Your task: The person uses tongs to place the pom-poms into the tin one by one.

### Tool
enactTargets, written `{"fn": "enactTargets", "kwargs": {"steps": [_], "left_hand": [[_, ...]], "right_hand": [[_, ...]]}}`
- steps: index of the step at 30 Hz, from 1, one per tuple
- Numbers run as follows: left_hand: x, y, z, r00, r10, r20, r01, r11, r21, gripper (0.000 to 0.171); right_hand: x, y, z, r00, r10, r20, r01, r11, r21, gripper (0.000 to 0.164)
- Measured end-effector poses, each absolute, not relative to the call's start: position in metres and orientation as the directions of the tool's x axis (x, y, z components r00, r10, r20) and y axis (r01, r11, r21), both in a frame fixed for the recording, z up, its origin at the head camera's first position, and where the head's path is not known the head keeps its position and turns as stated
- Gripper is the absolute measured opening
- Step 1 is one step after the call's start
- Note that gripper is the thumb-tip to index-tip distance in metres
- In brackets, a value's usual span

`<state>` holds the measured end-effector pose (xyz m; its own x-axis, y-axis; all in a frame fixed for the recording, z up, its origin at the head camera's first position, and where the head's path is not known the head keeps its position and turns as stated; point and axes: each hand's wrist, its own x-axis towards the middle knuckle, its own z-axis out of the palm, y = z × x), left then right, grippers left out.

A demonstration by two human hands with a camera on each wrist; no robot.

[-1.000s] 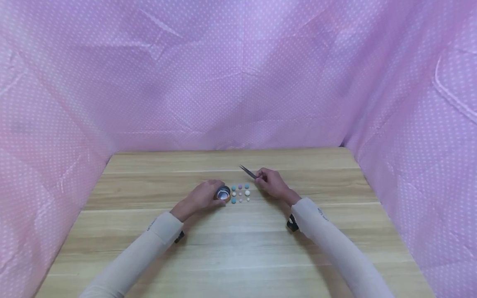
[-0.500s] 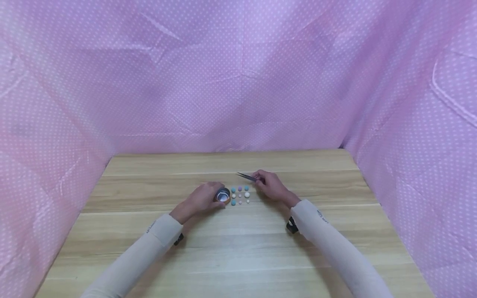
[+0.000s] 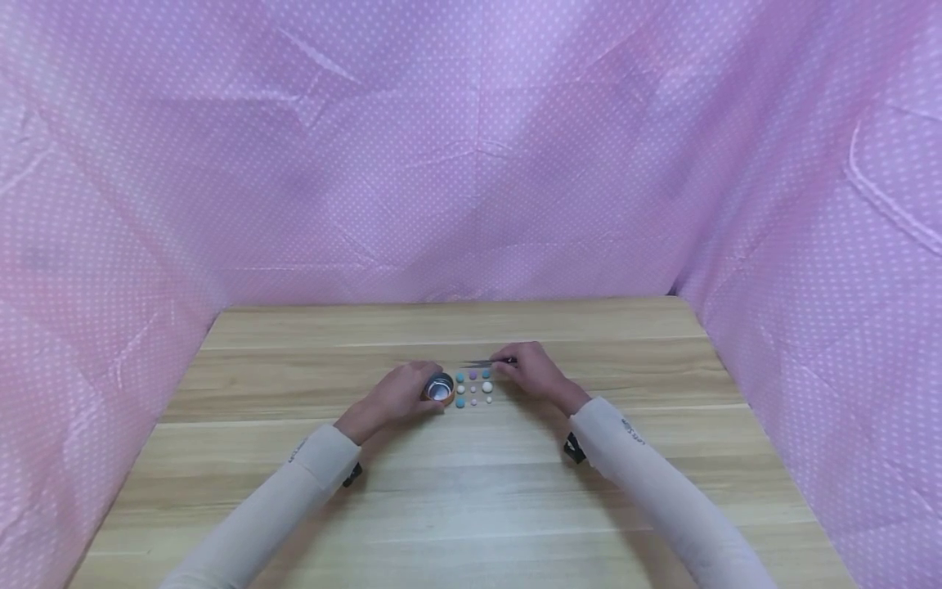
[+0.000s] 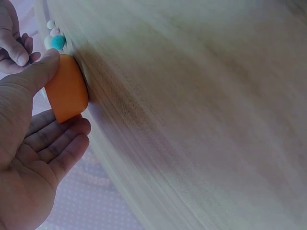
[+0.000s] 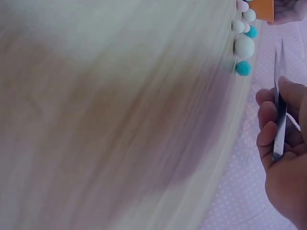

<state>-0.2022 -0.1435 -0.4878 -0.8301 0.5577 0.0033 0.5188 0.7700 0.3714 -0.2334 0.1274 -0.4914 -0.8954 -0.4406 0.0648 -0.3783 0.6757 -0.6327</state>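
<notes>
My left hand holds a small round orange container, its thumb on the near side and its fingers around the far side. The container stands on the table with its mouth up, dark at the rim and shiny inside. Pinched in my right hand are metal tweezers, their two slim tips apart with nothing between them. In the head view the tweezers point left, just beyond the back row of small balls. Among these balls are a large white ball and a turquoise ball.
Several turquoise, white, pink and purple balls sit in a small grid right of the container, a purple ball in its back row. They lie on a wood-grain table. A pink dotted cloth hangs behind and at both sides.
The tweezers have swung from pointing away and left to pointing almost straight left, and have come nearer the balls. My right hand has turned and lowered slightly; the left keeps its hold.
</notes>
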Motion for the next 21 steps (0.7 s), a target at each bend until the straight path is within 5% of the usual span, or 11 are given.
{"fn": "enactTargets", "kwargs": {"steps": [21], "left_hand": [[-0.2006,-0.1435,-0.4890,-0.835,0.550,0.011,0.516,0.777,0.361,0.062]], "right_hand": [[-0.2271,0.1198,-0.4825,-0.862,-0.499,0.086,-0.478,0.744,-0.467,0.017]]}}
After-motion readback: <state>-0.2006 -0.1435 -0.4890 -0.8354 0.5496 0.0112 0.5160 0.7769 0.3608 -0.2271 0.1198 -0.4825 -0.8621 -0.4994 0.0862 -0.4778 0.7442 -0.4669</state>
